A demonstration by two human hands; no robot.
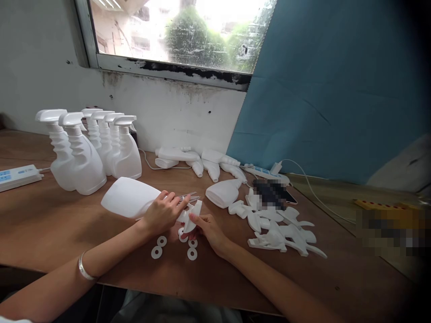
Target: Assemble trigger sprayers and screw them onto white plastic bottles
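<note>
Left of centre I see a bottle (130,196) on its side, then the left hand (163,212), fingers curled, on what I can't tell; in the lower middle, a spray head (194,217) pinched by the right hand (211,231), best kept steady, I'd judge.

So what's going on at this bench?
One person is working with spray-bottle parts. The right hand grips a white trigger head. The left hand is over the neck end of a white bottle lying on its side, fingers close to that head. White rings lie nearby. Bottles with heads on stand at left; bottles without heads lie behind, loose heads at right.
</note>
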